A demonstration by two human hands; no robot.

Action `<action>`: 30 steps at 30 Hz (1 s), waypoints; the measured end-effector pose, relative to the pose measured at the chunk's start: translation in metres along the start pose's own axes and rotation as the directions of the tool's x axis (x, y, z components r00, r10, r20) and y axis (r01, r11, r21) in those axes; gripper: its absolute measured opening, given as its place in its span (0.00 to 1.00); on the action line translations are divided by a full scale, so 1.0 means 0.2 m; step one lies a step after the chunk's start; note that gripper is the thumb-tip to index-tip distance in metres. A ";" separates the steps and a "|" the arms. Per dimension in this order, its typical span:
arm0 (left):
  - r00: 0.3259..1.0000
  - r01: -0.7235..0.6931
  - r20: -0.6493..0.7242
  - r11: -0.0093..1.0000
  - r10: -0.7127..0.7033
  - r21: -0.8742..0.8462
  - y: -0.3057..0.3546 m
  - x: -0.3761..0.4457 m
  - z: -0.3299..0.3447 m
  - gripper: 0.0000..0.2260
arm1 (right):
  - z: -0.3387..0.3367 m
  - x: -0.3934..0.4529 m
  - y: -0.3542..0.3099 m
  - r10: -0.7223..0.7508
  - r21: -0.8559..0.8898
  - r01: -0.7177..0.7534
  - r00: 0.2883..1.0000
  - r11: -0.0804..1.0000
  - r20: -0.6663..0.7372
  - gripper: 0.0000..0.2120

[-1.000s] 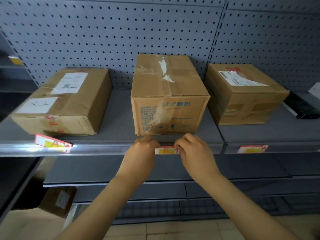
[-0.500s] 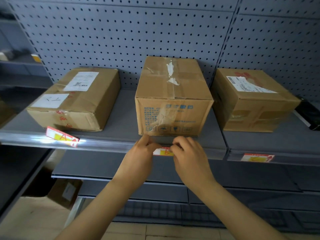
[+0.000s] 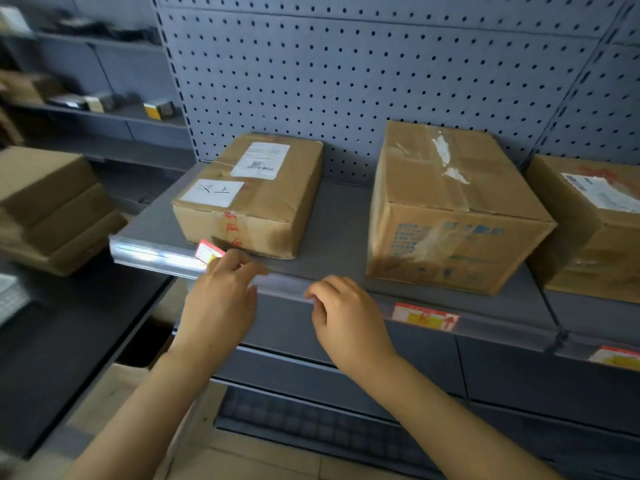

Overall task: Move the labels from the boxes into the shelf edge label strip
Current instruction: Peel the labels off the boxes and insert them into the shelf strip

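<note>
Directly ahead, a grey metal shelf with a pegboard back panel carries three cardboard boxes, and a clear plastic label strip runs along its front edge. Near the shelf's left front corner sits the left box, low and wide, with white shipping stickers on top. A red and yellow label stands tilted at the front edge just before this box, seemingly not seated flat in the strip. The left hand reaches up to it, fingers curled, fingertips touching or pinching the label's right end; which of the two cannot be told. The right hand is just to the right, fingers loosely curled, fingertips at the strip and holding nothing visible. The middle box, taller, with blue print on its front, stands toward the shelf's right half. Below it, a second red and yellow label lies flat in the strip. The right box sits on the adjoining shelf section at the picture's right edge, and a third label shows in the strip beneath it. More boxes are stacked, blurred, at far left.
</note>
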State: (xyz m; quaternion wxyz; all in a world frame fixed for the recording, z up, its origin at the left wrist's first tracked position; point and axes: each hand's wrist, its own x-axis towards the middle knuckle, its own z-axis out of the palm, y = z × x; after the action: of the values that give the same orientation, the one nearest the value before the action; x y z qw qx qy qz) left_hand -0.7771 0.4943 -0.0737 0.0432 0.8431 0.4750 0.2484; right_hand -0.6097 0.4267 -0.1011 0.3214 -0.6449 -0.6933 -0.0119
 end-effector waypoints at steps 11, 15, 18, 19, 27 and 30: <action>0.992 -0.109 0.052 0.990 0.114 -0.089 -0.61 0.22 -0.12 0.14 | 0.38 0.32 -0.45 0.272 -0.142 -0.286 0.956 0.948 -0.112 0.02; 0.978 -0.201 0.038 0.973 0.207 -0.115 -0.65 0.22 -0.14 0.11 | 0.41 0.33 -0.50 0.332 -0.208 -0.356 0.933 0.911 -0.140 0.03; 0.971 -0.238 -0.001 0.966 0.240 -0.102 -0.67 0.23 -0.14 0.11 | 0.40 0.35 -0.50 0.341 -0.211 -0.362 0.931 0.908 -0.131 0.07; 0.970 -0.240 -0.003 0.965 0.241 -0.105 -0.67 0.23 -0.14 0.11 | 0.40 0.35 -0.50 0.339 -0.223 -0.358 0.933 0.907 -0.119 0.08; 0.969 -0.228 0.066 0.963 0.239 -0.142 -0.69 0.20 -0.10 0.10 | 0.40 0.36 -0.51 0.327 -0.352 -0.324 0.944 0.878 -0.051 0.11; 0.969 -0.226 0.078 0.967 0.236 -0.117 -0.67 0.20 -0.09 0.10 | 0.39 0.37 -0.50 0.327 -0.372 -0.313 0.945 0.874 -0.027 0.08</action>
State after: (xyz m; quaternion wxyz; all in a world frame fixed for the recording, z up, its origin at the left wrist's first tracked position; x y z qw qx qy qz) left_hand -0.8730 0.5982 -0.0848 0.0807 0.8997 0.3569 0.2380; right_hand -0.7308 0.5095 -0.0880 0.1784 -0.7997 -0.5681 -0.0775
